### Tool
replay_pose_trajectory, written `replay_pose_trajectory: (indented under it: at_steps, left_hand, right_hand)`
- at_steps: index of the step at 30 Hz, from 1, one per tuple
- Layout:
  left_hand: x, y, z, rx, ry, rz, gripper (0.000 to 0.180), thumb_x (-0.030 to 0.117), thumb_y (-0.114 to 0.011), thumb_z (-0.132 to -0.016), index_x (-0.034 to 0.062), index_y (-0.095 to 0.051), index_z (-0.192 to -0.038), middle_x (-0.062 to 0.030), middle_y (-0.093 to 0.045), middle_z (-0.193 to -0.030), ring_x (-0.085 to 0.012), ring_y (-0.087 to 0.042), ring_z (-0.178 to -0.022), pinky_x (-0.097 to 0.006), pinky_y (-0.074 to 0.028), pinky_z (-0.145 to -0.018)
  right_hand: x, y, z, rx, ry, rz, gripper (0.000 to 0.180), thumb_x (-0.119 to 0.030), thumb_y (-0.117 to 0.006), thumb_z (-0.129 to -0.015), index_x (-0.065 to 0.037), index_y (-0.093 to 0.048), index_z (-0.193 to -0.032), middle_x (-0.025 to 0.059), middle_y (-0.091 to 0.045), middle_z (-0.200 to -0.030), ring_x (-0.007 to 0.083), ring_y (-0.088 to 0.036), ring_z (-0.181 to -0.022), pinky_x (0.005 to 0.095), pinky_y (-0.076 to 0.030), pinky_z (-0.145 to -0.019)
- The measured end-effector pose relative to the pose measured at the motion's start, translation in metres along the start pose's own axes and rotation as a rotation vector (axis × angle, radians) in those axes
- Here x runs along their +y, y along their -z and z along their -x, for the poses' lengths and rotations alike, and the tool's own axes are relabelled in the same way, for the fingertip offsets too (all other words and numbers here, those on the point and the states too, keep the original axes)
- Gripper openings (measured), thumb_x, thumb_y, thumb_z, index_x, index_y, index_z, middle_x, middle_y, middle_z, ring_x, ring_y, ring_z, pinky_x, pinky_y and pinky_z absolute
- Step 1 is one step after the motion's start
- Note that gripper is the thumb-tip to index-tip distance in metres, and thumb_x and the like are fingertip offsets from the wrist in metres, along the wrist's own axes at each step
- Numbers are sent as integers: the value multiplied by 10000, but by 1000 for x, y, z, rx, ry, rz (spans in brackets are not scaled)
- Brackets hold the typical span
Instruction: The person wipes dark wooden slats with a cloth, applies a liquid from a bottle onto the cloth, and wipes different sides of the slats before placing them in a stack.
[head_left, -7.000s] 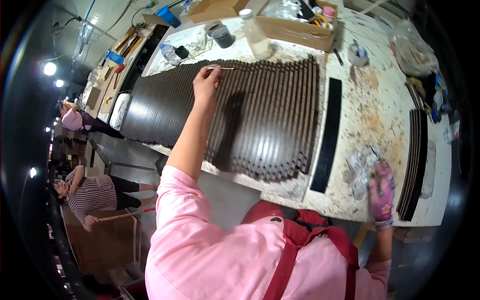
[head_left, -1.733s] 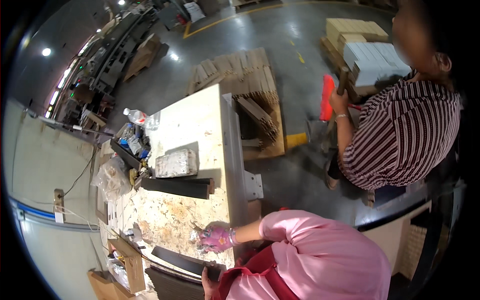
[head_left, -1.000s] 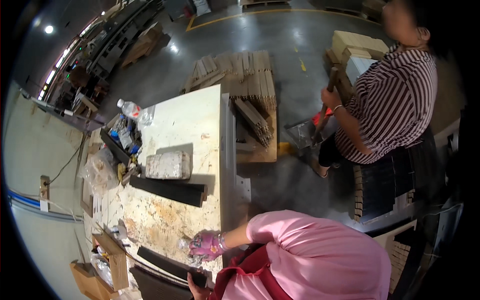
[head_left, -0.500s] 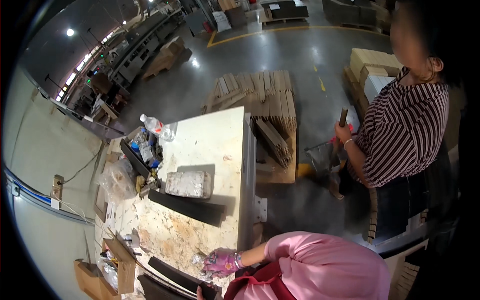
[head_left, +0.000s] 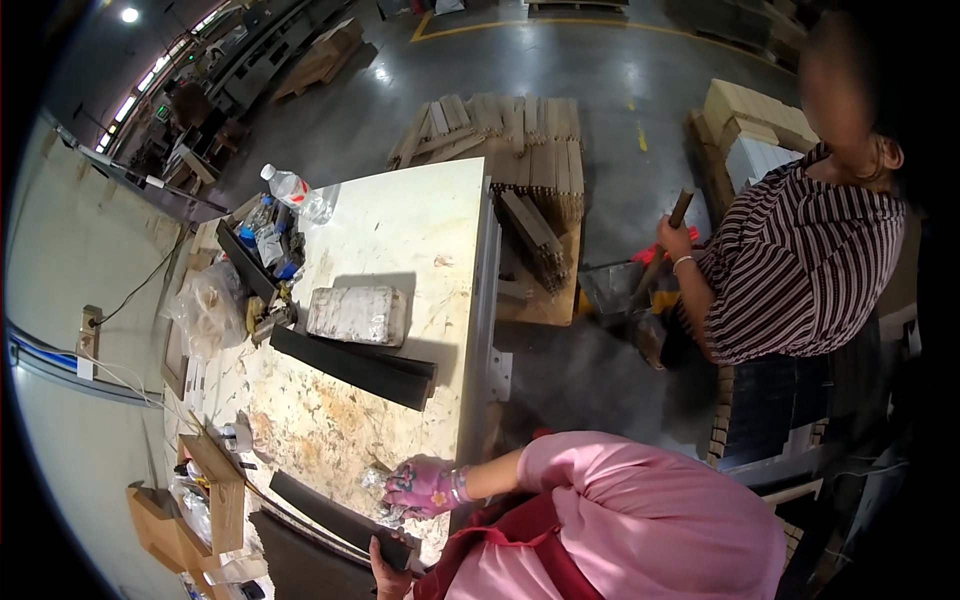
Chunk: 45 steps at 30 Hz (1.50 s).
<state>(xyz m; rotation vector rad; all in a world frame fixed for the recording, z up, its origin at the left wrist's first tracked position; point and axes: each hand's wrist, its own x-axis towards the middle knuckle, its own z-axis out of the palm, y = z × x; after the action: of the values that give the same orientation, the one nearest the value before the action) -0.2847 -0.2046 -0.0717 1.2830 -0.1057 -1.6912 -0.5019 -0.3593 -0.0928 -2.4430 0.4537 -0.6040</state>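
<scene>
At the lower edge of the work table, my left hand (head_left: 390,569), bare, grips the right end of a long dark strip (head_left: 325,514), its fingers partly hidden. Just above it is my right hand (head_left: 424,488), in a pink and purple floral glove and closed on a crumpled whitish wad (head_left: 376,482). The wad lies close to the strip on the stained tabletop; whether it touches the strip I cannot tell. Further up, a second pair of dark strips (head_left: 350,366) lies beside a white-wrapped block (head_left: 357,316). A wider dark panel (head_left: 300,560) is below the held strip.
A clear bottle (head_left: 297,193), a bin of odds and ends (head_left: 262,243) and a plastic bag (head_left: 208,310) line the table's left side. Cardboard boxes (head_left: 165,530) stand lower left. Beyond the table, wooden strips (head_left: 545,175) fill a pallet. A person in stripes (head_left: 800,260) holds a handle at right.
The view has tilted down, so the table and both hands sit higher in the picture. More of my left hand now shows. Both hands keep their hold on the strip and the wad.
</scene>
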Motion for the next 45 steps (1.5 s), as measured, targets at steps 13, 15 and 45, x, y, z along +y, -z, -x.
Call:
replay_pose_trajectory:
  at_steps: [13, 15, 45]
  left_hand:
    - [1, -21, 16, 316, 51, -16, 323, 419, -528, -883, 101, -576, -917, -44, -581, -862, -209, -558, -834, -382, -479, -795]
    - [3, -19, 14, 226, 66, -7, 344, 427, -507, -893, 90, -569, -916, -50, -580, -854, -213, -560, -826, -376, -471, -804]
    - [21, -77, -46, 110, 17, -270, 309, 395, -549, -886, 111, -583, -1001, -54, -587, -930, -200, -555, -888, -365, -467, -839]
  right_hand:
    - [0, -3, 2, 80, 77, -23, 469, -416, -564, -827, -58, -548, -1129, 122, -557, -1074, 258, -545, -1024, 386, -436, -900]
    - [1, -2, 2, 114, 93, -21, 480, -423, -545, -841, -54, -539, -1148, 119, -556, -1073, 262, -544, -1024, 384, -439, -888]
    - [3, -16, 3, 154, -177, -97, 453, -451, -641, -661, -91, -548, -922, 93, -527, -986, 285, -542, -910, 435, -426, -791]
